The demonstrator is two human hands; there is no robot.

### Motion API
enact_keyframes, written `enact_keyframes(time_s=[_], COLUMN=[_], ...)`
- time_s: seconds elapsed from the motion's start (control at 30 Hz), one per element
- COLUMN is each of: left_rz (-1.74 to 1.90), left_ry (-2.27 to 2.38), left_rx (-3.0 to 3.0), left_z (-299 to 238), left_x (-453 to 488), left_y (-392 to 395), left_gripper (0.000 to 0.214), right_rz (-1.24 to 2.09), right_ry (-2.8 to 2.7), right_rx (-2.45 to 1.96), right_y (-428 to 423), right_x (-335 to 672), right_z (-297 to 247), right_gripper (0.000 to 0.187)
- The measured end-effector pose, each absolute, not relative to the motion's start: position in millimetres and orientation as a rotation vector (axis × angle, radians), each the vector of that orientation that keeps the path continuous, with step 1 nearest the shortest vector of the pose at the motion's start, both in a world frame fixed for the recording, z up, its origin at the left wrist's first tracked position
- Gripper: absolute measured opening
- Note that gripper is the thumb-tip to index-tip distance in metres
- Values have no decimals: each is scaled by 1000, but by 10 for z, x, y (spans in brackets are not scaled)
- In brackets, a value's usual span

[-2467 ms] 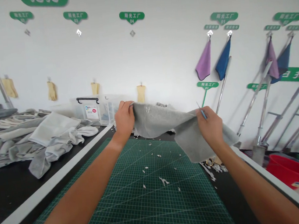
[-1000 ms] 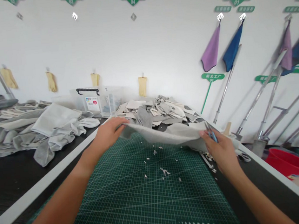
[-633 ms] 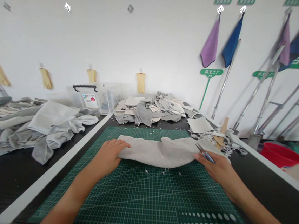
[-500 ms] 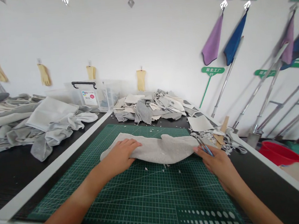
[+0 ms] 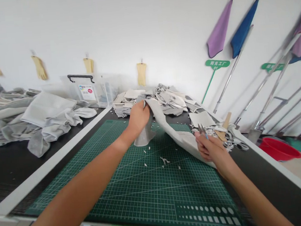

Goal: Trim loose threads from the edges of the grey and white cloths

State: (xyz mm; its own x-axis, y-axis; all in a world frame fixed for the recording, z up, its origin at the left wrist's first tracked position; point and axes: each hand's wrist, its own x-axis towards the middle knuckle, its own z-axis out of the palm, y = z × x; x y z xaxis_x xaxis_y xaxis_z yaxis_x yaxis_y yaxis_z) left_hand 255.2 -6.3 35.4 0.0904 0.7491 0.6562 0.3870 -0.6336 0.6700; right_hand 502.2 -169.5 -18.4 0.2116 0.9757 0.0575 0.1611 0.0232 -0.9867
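Observation:
A grey piece of cloth (image 5: 168, 129) is stretched between my hands above the green cutting mat (image 5: 136, 185). My left hand (image 5: 139, 117) is closed on its far end, lifted over the back of the mat, with a flap hanging down from it. My right hand (image 5: 209, 148) pinches the near end low by the mat's right edge and also holds a small pair of snips (image 5: 202, 129), blades pointing up. Small white fabric scraps (image 5: 164, 159) lie scattered on the mat.
A heap of cut grey and cream pieces (image 5: 160, 99) lies behind the mat. Piled grey cloth (image 5: 34, 120) covers the left table, with a clear lidded box (image 5: 89, 90) behind it. A red basin (image 5: 279, 148) and leaning metal poles (image 5: 267, 80) stand at right.
The cloth was held up, then laid flat on the mat under both hands. Now my left hand has lifted its end up and back toward the heap; my right stays low.

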Motion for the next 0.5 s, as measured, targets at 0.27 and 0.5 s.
enact_keyframes(time_s=[0.27, 0.5], left_rz=[1586, 1613], left_ry=[555, 421], left_rx=[1388, 1406], left_z=[936, 1519], left_x=[2998, 3021], left_y=[80, 75], left_gripper=[21, 27], right_rz=[1036, 956], right_ry=[-1257, -948], right_rx=[-1213, -1105], right_y=[-1883, -1729], right_x=[4847, 5065], right_z=[-69, -145], right_gripper=[54, 46])
